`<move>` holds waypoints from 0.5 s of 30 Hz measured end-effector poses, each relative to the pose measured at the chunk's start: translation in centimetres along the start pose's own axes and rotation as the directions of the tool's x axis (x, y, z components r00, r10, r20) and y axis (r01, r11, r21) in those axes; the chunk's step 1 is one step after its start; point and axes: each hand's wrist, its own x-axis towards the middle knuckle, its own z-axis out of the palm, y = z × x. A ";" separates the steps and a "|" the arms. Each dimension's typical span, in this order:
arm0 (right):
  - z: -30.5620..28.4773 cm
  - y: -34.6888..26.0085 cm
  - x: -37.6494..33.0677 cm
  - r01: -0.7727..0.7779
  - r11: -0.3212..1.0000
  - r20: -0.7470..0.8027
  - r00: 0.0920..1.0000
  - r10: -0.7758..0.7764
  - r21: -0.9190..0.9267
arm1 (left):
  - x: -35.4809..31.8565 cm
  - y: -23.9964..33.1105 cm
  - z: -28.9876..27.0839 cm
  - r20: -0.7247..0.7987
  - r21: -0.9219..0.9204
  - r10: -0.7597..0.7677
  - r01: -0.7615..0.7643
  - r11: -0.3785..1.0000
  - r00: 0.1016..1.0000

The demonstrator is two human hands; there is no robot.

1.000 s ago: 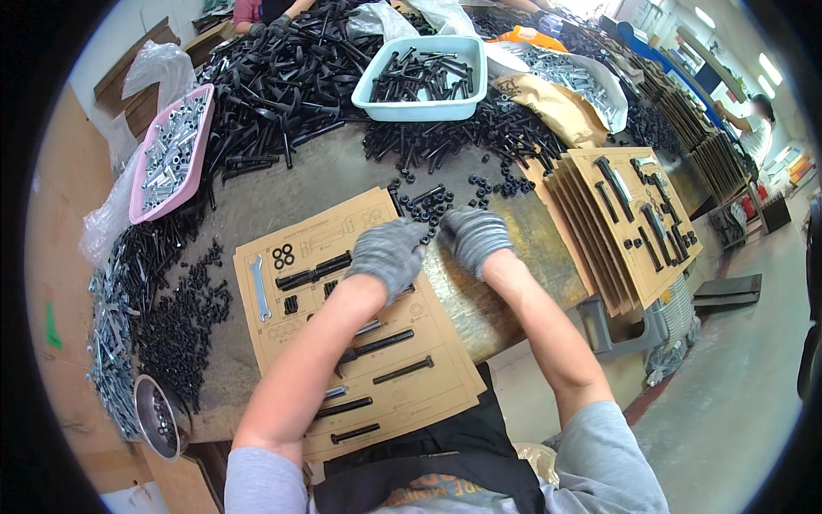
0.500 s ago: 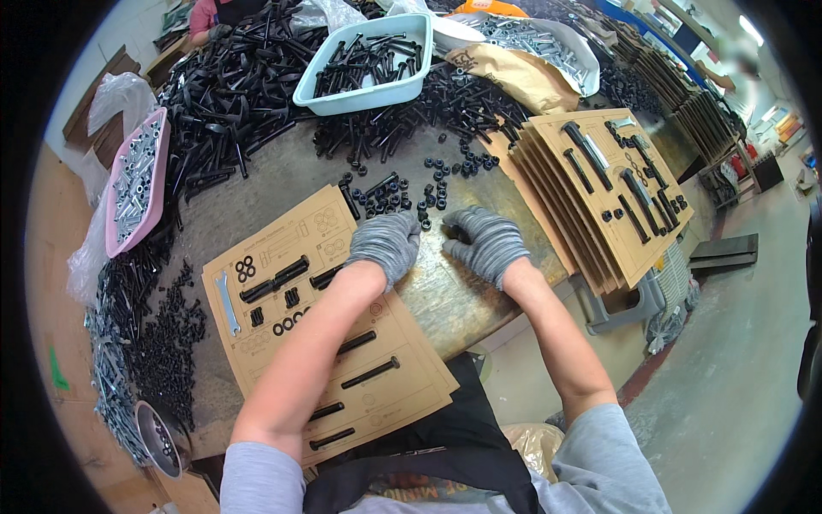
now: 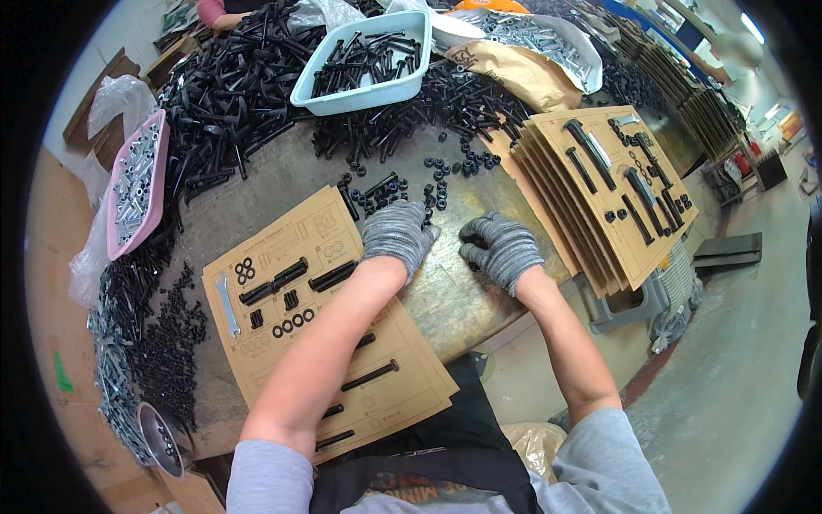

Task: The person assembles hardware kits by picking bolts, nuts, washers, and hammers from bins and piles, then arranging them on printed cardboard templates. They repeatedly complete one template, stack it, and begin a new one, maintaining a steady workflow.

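My left hand (image 3: 397, 238), in a grey knitted glove, is closed beside a cluster of black nuts (image 3: 385, 199), fingertips near its edge. Its fingers hide whatever they grip. To its right, my gloved right hand (image 3: 502, 248) is curled over the bare metal tabletop. A small dark piece shows under its fingers, too little of it to name. Below my left hand lies a stack of printed brown cards (image 3: 342, 238). On the top cards are a silver wrench (image 3: 228, 305), black bolts (image 3: 370, 375), black rings (image 3: 294, 322) and short black screws (image 3: 291, 299). My left forearm covers part of them.
A light blue tray (image 3: 360, 101) of black bolts stands on heaped black parts at the back. A pink tray (image 3: 157, 193) of silver hardware is at left, a metal bowl (image 3: 163, 445) at lower left. Filled cards (image 3: 629, 214) are stacked right. Another person's arm (image 3: 229, 20) shows at top.
Both hands have shifted rightward, the right one also slightly nearer to me. The right fingers have curled in more. The left forearm uncovers more bolts and rings on the card.
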 end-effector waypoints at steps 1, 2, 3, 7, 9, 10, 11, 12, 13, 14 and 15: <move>0.1 0.1 -0.1 0.022 0.999 -0.014 1.000 -0.022 0.029 | 0.2 -0.3 0.1 0.004 0.021 0.034 -0.034 0.999 0.999; 0.1 0.2 -0.1 -0.004 0.999 0.003 1.000 0.004 0.038 | 0.5 -0.7 0.2 0.008 0.041 0.067 -0.067 0.997 0.998; -0.1 0.4 -0.1 -0.003 0.998 -0.013 1.000 0.004 0.056 | 0.8 -0.8 0.0 0.017 0.064 0.107 -0.108 0.992 0.994; -1.4 1.3 -1.5 -0.062 0.980 -0.100 0.992 0.082 0.189 | 1.0 -3.0 -1.7 0.073 -0.014 0.173 -0.173 0.985 0.982; -2.8 0.9 -2.7 -0.189 0.948 -0.019 0.979 0.201 0.256 | 0.8 -4.5 -1.7 0.142 -0.007 0.208 -0.209 0.978 0.968; -2.3 1.6 -3.3 -0.185 0.908 0.039 0.982 0.184 0.376 | 0.7 -4.9 -2.0 0.229 0.002 0.215 -0.221 0.975 0.949; -1.9 1.6 -3.7 -0.205 0.894 0.082 0.979 0.188 0.399 | 0.5 -5.1 -2.2 0.315 0.010 0.219 -0.234 0.972 0.924; -1.8 1.6 -3.9 -0.224 0.880 0.114 0.974 0.194 0.419 | 0.0 -4.2 -3.2 0.311 -0.018 0.165 -0.168 0.986 0.936; -1.7 1.5 -4.1 -0.244 0.865 0.147 0.969 0.199 0.439 | 0.3 -4.2 -3.0 0.282 0.014 0.158 -0.168 0.986 0.946; -1.3 1.7 -4.2 -0.287 0.834 0.139 0.958 0.252 0.472 | 0.8 -4.2 -2.7 0.252 0.045 0.150 -0.167 0.985 0.956; -1.0 2.0 -4.3 -0.214 0.887 0.061 0.976 0.207 0.410 | 1.0 -4.3 -2.6 0.224 0.077 0.139 -0.160 0.984 0.965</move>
